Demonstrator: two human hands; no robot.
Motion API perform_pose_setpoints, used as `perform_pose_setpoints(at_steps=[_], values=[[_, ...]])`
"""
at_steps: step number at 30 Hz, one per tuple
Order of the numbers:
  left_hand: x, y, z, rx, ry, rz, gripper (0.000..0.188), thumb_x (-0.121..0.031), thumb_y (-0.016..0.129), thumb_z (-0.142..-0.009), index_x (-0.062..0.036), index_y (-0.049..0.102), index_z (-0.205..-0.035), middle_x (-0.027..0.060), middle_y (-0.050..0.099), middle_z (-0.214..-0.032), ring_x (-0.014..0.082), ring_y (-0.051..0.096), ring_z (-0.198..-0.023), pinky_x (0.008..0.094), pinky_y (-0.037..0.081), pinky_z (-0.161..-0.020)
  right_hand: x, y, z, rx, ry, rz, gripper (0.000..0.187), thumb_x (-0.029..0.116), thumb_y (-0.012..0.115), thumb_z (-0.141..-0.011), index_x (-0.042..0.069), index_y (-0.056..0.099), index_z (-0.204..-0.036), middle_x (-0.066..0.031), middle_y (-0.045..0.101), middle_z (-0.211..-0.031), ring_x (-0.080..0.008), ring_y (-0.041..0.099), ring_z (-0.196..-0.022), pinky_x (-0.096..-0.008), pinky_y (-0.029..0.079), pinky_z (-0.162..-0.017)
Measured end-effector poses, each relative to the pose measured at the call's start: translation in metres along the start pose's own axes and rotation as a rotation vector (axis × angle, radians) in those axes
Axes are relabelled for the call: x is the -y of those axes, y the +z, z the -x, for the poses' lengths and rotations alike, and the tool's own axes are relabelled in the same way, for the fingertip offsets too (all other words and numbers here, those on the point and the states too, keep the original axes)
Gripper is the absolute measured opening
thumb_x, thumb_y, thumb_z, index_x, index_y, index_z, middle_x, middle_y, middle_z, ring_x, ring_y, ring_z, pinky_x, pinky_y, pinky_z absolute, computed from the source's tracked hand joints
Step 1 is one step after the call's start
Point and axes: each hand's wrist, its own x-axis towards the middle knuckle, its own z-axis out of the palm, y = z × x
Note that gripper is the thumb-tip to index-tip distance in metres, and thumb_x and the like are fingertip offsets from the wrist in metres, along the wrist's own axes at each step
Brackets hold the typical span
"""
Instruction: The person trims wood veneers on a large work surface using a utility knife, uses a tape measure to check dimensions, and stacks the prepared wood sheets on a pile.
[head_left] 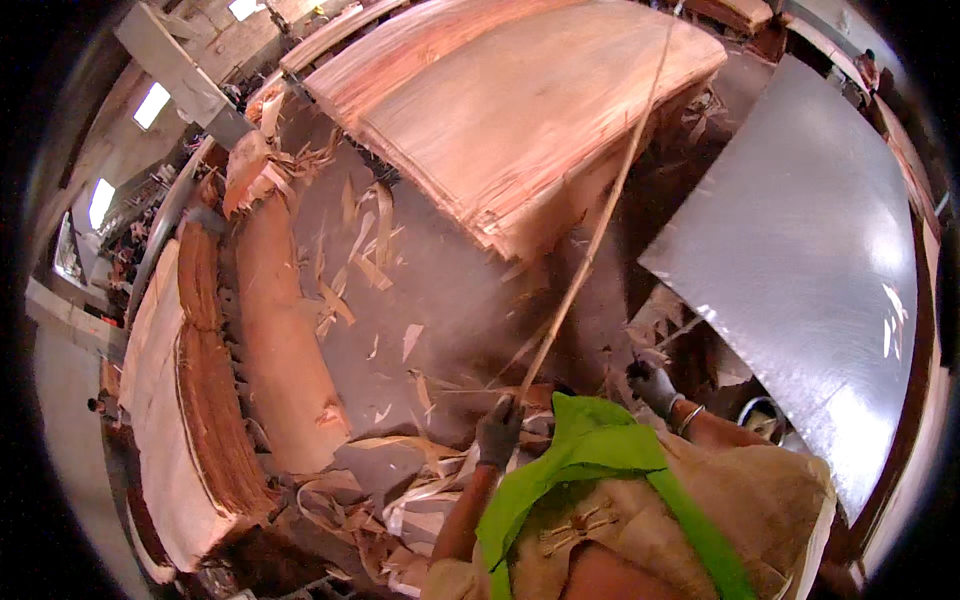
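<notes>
My left hand point(498, 432), in a dark grey glove, is closed around the lower end of a long thin wooden stick point(590, 255). The stick slants up and away to the right, passing in front of a big stack of reddish wood veneer sheets point(540, 110). To the right, my gloved right hand point(655, 388), with bangles at the wrist, has its fingers curled near scraps beside the metal-topped table's near corner. Whatever those fingers hold, if anything, is too small to make out. Bright green cloth point(610, 440) hangs over my beige clothing between my arms.
A smooth grey metal tabletop point(800, 260) stands at the right. More stacked veneer point(200, 400) and a curved sheet point(285, 340) lie at the left. Loose veneer strips point(375, 235) litter the dusty floor point(400, 290). A round metal object point(762, 415) sits beside my right wrist.
</notes>
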Motion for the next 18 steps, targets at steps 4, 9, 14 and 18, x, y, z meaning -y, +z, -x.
perform_pose_setpoints(at_steps=[4, 9, 14, 18], values=[[0.051, -0.042, -0.138, 0.073, -0.194, -0.07, 0.028, -0.03, 0.057, -0.083, -0.0067, 0.062, -0.098, 0.0156, 0.061, -0.079, 0.0305, 0.058, -0.066, 0.0375, 0.046, -0.058, 0.088, 0.037, -0.09, 0.003, 0.395, -0.377, 0.021, 0.007, 0.053, -0.08, 0.005, 0.053, -0.1, -0.0043, 0.055, -0.078, -0.0131, 0.054, -0.065, -0.027, 0.046, -0.053], [0.144, -0.073, -0.307, 0.01, -0.138, 0.102, 0.026, -0.024, 0.057, -0.085, -0.003, 0.061, -0.1, 0.0064, 0.06, -0.077, 0.0139, 0.055, -0.064, 0.0281, 0.045, -0.057, 0.092, 0.117, -0.247, 0.108, 0.215, -0.805, 0.024, 0.012, 0.055, -0.08, 0.011, 0.051, -0.104, -0.0035, 0.054, -0.073, -0.0148, 0.053, -0.06, -0.0277, 0.044, -0.048], [0.225, -0.129, -0.42, 0.104, -0.355, 0.221, 0.03, -0.027, 0.055, -0.086, -0.0024, 0.062, -0.101, 0.0127, 0.063, -0.073, 0.0193, 0.059, -0.066, 0.0326, 0.047, -0.061, 0.17, 0.179, -0.414, 0.201, 0.615, -0.91, 0.019, 0.015, 0.052, -0.083, 0.012, 0.05, -0.101, -0.0044, 0.055, -0.073, -0.0144, 0.048, -0.052, -0.0284, 0.04, -0.045], [0.29, -0.174, -0.468, 0.298, -0.585, 0.3, 0.03, -0.026, 0.055, -0.087, -0.002, 0.061, -0.102, 0.0077, 0.059, -0.066, 0.0124, 0.054, -0.059, 0.0286, 0.045, -0.057, 0.212, 0.226, -0.535, 0.169, 0.696, -0.89, 0.014, 0.019, 0.047, -0.084, 0.008, 0.052, -0.091, -0.0057, 0.057, -0.071, -0.0152, 0.048, -0.05, -0.0304, 0.039, -0.042]])
